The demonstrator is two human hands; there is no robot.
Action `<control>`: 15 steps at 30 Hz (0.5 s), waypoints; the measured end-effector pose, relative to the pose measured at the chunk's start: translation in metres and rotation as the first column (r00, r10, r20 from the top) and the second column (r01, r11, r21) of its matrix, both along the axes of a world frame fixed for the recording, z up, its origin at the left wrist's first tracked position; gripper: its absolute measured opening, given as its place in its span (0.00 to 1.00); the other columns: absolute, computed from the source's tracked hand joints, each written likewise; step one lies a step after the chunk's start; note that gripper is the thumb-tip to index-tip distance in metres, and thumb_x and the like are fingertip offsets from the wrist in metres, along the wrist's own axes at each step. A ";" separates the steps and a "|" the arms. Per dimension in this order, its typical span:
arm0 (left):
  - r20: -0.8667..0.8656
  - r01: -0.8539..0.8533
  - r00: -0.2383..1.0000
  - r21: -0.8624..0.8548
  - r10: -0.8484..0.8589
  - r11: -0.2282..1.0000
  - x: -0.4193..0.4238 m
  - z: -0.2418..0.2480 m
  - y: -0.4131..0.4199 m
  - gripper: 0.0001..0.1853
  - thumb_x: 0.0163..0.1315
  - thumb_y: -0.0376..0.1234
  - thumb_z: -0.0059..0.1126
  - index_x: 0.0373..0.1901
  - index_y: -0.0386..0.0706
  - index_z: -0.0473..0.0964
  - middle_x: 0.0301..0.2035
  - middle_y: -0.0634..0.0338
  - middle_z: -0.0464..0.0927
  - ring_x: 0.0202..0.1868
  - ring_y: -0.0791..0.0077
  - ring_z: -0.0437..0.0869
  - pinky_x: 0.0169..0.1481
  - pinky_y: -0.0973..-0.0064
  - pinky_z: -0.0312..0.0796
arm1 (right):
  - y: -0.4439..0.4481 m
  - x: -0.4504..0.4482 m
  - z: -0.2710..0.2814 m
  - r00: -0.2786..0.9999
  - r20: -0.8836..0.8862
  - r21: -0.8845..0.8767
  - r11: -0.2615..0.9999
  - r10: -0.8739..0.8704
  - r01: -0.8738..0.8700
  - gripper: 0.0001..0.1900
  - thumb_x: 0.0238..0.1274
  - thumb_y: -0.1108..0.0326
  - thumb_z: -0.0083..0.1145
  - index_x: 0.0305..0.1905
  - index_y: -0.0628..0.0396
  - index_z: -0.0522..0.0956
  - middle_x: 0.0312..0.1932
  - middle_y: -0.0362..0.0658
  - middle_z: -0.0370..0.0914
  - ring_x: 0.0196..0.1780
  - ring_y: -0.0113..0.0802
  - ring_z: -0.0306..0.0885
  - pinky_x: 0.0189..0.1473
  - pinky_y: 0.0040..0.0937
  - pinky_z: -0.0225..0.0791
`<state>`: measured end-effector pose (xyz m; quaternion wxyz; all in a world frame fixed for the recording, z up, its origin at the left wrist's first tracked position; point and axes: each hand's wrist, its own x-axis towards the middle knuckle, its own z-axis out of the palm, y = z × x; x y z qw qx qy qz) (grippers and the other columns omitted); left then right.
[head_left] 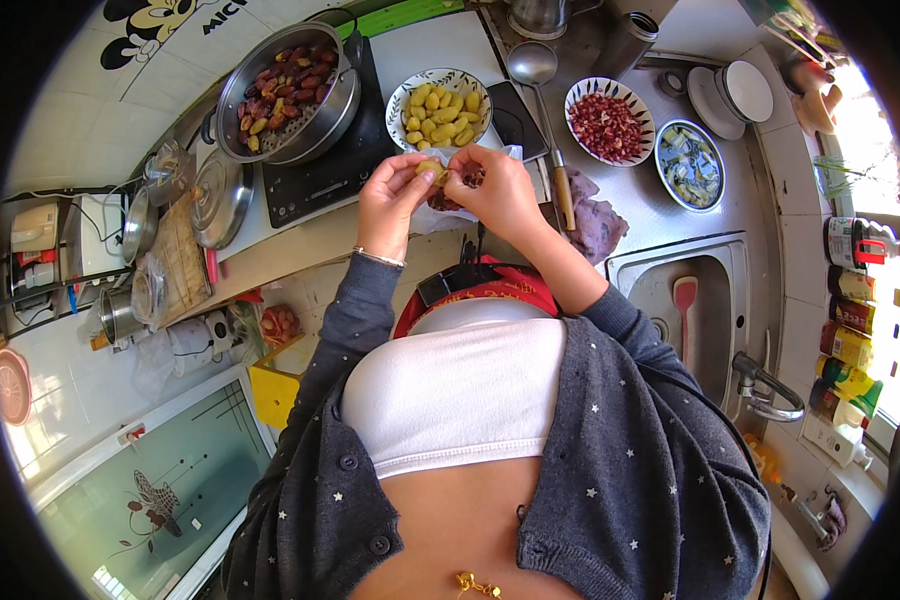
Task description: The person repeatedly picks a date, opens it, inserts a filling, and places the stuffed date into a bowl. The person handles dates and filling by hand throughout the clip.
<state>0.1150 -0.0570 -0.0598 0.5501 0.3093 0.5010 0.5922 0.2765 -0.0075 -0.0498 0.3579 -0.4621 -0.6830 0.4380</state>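
Observation:
Between the thumb and fingers of my left hand (391,196) is a small oval yellow piece (429,169) of food, perhaps a small potato. My right hand (499,187) pinches at its right edge. Directly below both hands lies a thin white plastic bag (439,222) holding dark red-brown scraps, partly hidden by my fingers. Just beyond them stands a leaf-patterned bowl (394,133) of smooth yellow pieces (444,115). At the upper left, a metal steamer pot (229,124) contains similar pieces in reddish-brown skins (292,82).
The steamer rests on a black induction cooktop (311,191); a pot lid (221,199) leans left of it. To the right are a ladle (534,66), a bowl of small red pieces (607,126), a bowl of liquid with greens (690,166), a purple cloth (594,221) and a sink (649,300).

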 end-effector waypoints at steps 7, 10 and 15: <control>0.120 0.005 0.993 -0.043 0.000 0.999 -0.011 -0.005 0.001 0.12 0.69 0.27 0.59 0.52 0.38 0.75 0.50 0.53 0.82 0.53 0.70 0.83 0.60 0.71 0.76 | 0.005 0.004 -0.002 0.992 -0.119 -0.205 0.976 0.045 -0.069 0.11 0.59 0.63 0.65 0.38 0.60 0.83 0.25 0.45 0.84 0.29 0.29 0.84 0.35 0.29 0.74; 0.111 -0.004 0.994 -0.059 0.011 0.998 -0.012 -0.004 0.000 0.11 0.70 0.27 0.58 0.53 0.38 0.74 0.51 0.52 0.81 0.54 0.69 0.83 0.61 0.71 0.76 | 0.004 0.007 -0.001 0.992 -0.110 -0.168 0.983 0.055 -0.073 0.12 0.61 0.62 0.67 0.43 0.59 0.84 0.24 0.41 0.82 0.23 0.23 0.76 0.27 0.26 0.70; 0.031 -0.039 0.999 -0.061 0.041 0.997 -0.009 -0.002 -0.001 0.12 0.69 0.28 0.60 0.52 0.37 0.74 0.50 0.53 0.82 0.52 0.71 0.83 0.60 0.72 0.76 | 0.000 0.004 0.004 0.998 0.042 0.042 0.997 0.055 -0.057 0.11 0.58 0.61 0.68 0.43 0.55 0.86 0.27 0.44 0.84 0.28 0.34 0.83 0.33 0.31 0.75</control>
